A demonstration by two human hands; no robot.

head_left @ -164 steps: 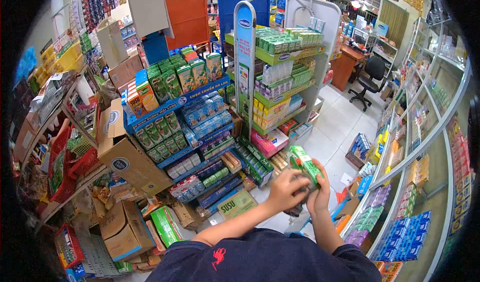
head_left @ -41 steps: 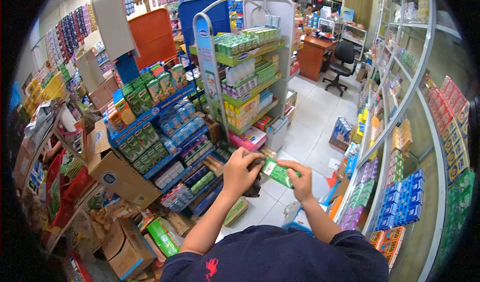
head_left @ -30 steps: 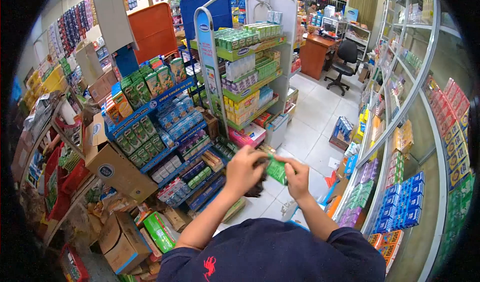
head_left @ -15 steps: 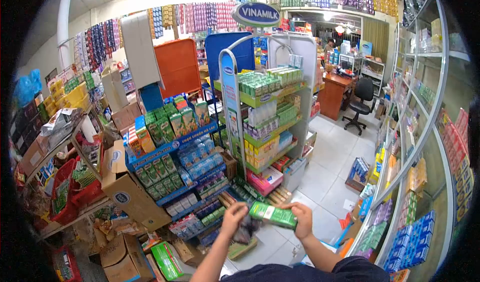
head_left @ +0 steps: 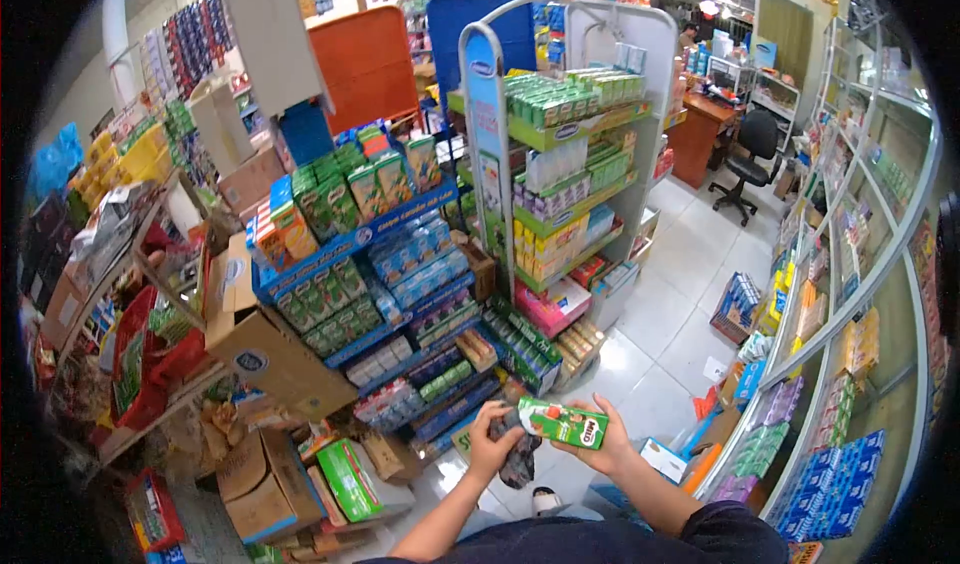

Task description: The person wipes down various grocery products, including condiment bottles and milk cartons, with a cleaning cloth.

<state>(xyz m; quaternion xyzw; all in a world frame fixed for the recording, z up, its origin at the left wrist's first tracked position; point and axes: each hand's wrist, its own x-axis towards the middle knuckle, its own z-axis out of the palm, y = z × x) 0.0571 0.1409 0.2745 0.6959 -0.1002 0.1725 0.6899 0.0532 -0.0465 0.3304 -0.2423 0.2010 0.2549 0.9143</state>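
A green Milo carton [head_left: 563,424] lies tilted in my right hand [head_left: 612,436], its printed front facing up. The fingers of that hand wrap round its right end. My left hand [head_left: 490,448] is closed on a crumpled dark cloth [head_left: 519,466], which hangs below the fingers and bunches up at the carton's left end. Both hands are in front of my body, low in the head view. Just beyond them stands a blue tiered rack [head_left: 345,336] full of drink cartons.
A green-edged Vinamilk shelf [head_left: 580,129] stands ahead. Opened cardboard boxes [head_left: 262,484] and a green-white box [head_left: 350,479] sit at lower left. Glass-fronted shelving [head_left: 850,294] lines the right. Down the tiled aisle [head_left: 655,294] are an office chair [head_left: 750,164], a desk and a person.
The carton has turned so its Milo front shows. The cloth in my left hand has come up against its left end. My view has tipped downward.
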